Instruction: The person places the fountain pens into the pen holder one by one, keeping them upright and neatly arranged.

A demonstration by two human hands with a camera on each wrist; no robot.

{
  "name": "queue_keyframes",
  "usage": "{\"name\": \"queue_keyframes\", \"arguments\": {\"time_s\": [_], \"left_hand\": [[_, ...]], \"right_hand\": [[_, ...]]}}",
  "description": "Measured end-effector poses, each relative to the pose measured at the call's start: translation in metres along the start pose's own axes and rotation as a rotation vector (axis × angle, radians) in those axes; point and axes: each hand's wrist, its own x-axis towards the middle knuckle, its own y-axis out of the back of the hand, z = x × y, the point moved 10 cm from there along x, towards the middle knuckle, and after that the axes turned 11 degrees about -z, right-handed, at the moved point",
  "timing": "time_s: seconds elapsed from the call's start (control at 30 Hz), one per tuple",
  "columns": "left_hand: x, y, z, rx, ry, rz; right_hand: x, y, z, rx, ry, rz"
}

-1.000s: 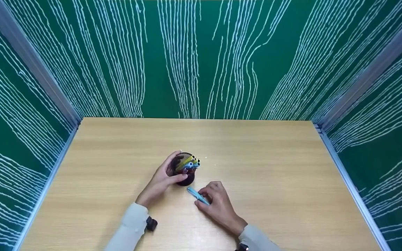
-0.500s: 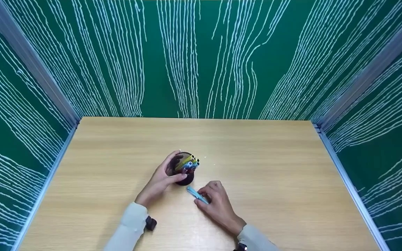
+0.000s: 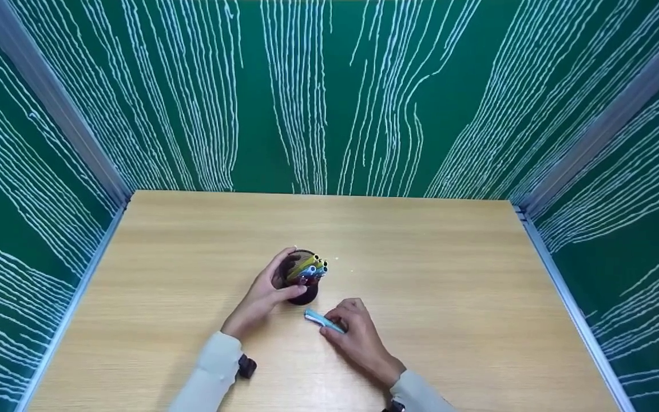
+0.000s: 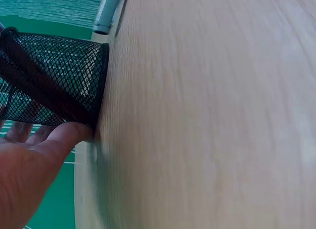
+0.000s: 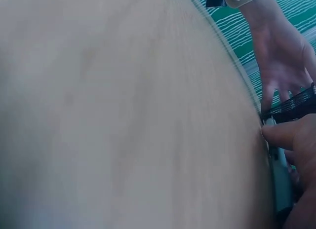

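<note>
My left hand (image 3: 259, 300) grips a black mesh pen holder (image 3: 305, 296) from its left side, thumb at the front. Several yellow, blue and red pens (image 3: 310, 268) lean to the right inside it. In the left wrist view the holder (image 4: 64, 66) stands on the table with the thumb near its base. Just to the right and nearer, my right hand (image 3: 359, 335) pinches a light blue pen (image 3: 315, 317) between thumb and fingers, low at the tabletop. The pen's exposed end points left, a little short of the holder. In the right wrist view the fingers partly cover the pen (image 5: 281, 184).
Both hands work over a light wooden table (image 3: 432, 257). Green walls (image 3: 352, 114) with white wavy lines enclose its back and sides, joined by grey metal posts (image 3: 598, 120). A few tiny white specks lie right of the holder.
The pen in my right hand has turned slightly, its free end swinging a little toward me and left. The left hand and the pen holder stay put.
</note>
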Motion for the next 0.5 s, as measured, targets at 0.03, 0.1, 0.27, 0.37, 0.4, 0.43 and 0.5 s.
{"name": "queue_keyframes", "arguments": {"time_s": [0.03,0.1,0.27,0.37,0.4,0.43,0.5], "left_hand": [[0.000,0.000,-0.001,0.006,0.003,0.000],[0.000,0.000,-0.002,0.032,0.011,0.003],[0.000,-0.001,-0.002,-0.008,0.015,-0.004],[0.001,-0.003,-0.002,-0.078,0.010,-0.019],[0.001,-0.003,-0.001,-0.093,0.009,-0.021],[0.001,-0.003,-0.001,-0.083,0.012,-0.018],[0.001,-0.002,-0.001,-0.073,0.013,-0.014]], "right_hand": [[0.000,0.001,0.000,0.016,-0.010,-0.006],[-0.001,0.004,-0.001,0.055,-0.034,-0.019],[-0.005,0.010,-0.008,0.129,-0.073,-0.040],[-0.005,0.014,-0.010,0.169,-0.114,-0.057],[-0.006,0.016,-0.011,0.180,-0.125,-0.061],[-0.006,0.017,-0.011,0.195,-0.140,-0.066],[-0.007,0.022,-0.011,0.225,-0.158,-0.067]]}}
